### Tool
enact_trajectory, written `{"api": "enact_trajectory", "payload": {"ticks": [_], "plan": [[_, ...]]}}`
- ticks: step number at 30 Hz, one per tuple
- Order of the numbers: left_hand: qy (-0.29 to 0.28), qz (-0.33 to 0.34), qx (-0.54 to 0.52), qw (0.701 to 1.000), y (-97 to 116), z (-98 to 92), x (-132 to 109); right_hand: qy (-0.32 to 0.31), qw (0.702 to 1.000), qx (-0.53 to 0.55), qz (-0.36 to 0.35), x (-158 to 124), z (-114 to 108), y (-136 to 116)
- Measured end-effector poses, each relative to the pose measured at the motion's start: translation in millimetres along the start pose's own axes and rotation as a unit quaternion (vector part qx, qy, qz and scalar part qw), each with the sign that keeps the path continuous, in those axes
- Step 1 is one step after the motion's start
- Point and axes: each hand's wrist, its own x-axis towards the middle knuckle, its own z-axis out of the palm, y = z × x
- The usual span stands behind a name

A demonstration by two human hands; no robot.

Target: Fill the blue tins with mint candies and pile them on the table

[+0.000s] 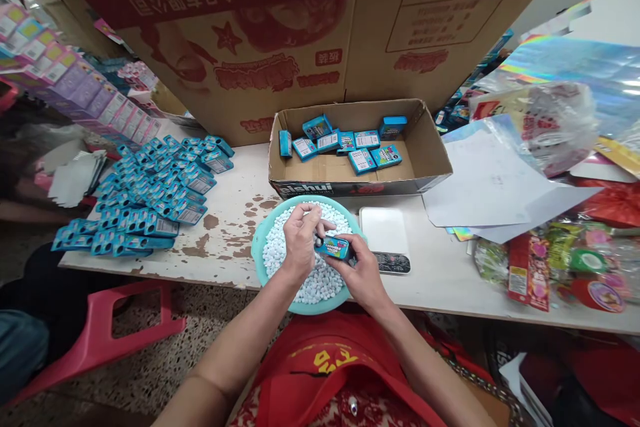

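My right hand (361, 265) grips a small blue box (334, 247) over a teal bowl (260, 268) filled with small white candies (320, 285). My left hand (301, 237) is closed in a pinch at the box's left end; what it pinches is too small to name. A low cardboard tray (430, 147) behind the bowl holds several of the same blue boxes (345, 141). A large pile of blue boxes (150, 197) lies on the table to the left.
A white digital scale (385, 233) sits right of the bowl. A big printed carton (280, 27) stands at the back. White sheets (490, 187) and bagged packets (550, 260) crowd the right side. A red stool (107, 330) stands lower left; another person's arm (20, 210) shows at far left.
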Motion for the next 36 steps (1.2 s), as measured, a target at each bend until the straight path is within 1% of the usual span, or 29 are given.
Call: {"api": "enact_trajectory", "payload": {"ticks": [4, 7, 9, 11, 12, 13, 15, 17, 19, 20, 21, 22, 23, 24, 26, 27, 29, 30, 31, 32, 34, 36], "plan": [[-0.003, 0.003, -0.018, 1.000, 0, -0.2, 0, -0.002, 1.000, 0.022, 0.020, 2, 2, 2], [0.014, 0.000, -0.027, 1.000, -5, -12.8, 9, 0.004, 0.998, 0.048, 0.034, -1, -4, 6], [0.034, 0.007, 0.023, 0.999, -17, -29.6, 22, 0.008, 0.997, 0.070, 0.030, -6, -11, 10], [0.035, 0.025, 0.156, 0.987, -36, -48.8, 35, 0.009, 0.996, 0.079, 0.028, -11, -20, 13], [0.016, 0.038, 0.245, 0.969, -47, -57.3, 40, 0.009, 0.997, 0.078, 0.029, -14, -24, 15], [-0.017, 0.053, 0.332, 0.942, -58, -64.2, 44, 0.008, 0.997, 0.076, 0.031, -16, -27, 15], [-0.097, 0.084, 0.481, 0.867, -78, -71.5, 45, 0.008, 0.997, 0.076, 0.034, -19, -32, 16], [-0.150, 0.110, 0.592, 0.784, -90, -71.7, 38, 0.009, 0.997, 0.073, 0.038, -21, -34, 15], [-0.167, 0.129, 0.673, 0.709, -96, -69.2, 28, 0.011, 0.996, 0.070, 0.048, -22, -35, 14], [-0.172, 0.135, 0.698, 0.682, -98, -68.4, 23, 0.012, 0.996, 0.069, 0.055, -22, -35, 14], [-0.176, 0.139, 0.709, 0.669, -99, -68.3, 20, 0.014, 0.996, 0.069, 0.063, -22, -35, 14], [-0.176, 0.138, 0.709, 0.669, -99, -68.9, 17, 0.017, 0.995, 0.066, 0.070, -22, -35, 15], [-0.171, 0.133, 0.696, 0.684, -100, -70.1, 16, 0.020, 0.995, 0.060, 0.076, -22, -35, 15], [-0.159, 0.121, 0.672, 0.713, -100, -71.5, 16, 0.023, 0.995, 0.051, 0.081, -22, -35, 15], [-0.113, 0.077, 0.593, 0.794, -98, -73.1, 19, 0.027, 0.996, 0.028, 0.084, -22, -35, 15], [-0.087, 0.041, 0.538, 0.838, -95, -72.6, 21, 0.028, 0.996, 0.016, 0.080, -22, -34, 14], [-0.034, -0.041, 0.396, 0.917, -85, -67.9, 21, 0.029, 0.998, -0.014, 0.062, -22, -33, 12], [-0.015, -0.078, 0.314, 0.946, -77, -63.9, 20, 0.028, 0.998, -0.029, 0.052, -21, -31, 11], [-0.003, -0.107, 0.231, 0.967, -67, -59.0, 18, 0.027, 0.998, -0.042, 0.041, -21, -29, 10], [0.002, -0.124, 0.153, 0.980, -56, -53.6, 15, 0.024, 0.998, -0.052, 0.031, -20, -26, 9], [-0.006, -0.126, 0.028, 0.992, -36, -42.6, 8, 0.015, 0.998, -0.063, 0.010, -19, -18, 8], [-0.019, -0.113, -0.051, 0.992, -20, -33.6, 2, 0.000, 0.997, -0.070, -0.010, -17, -9, 8]]}}
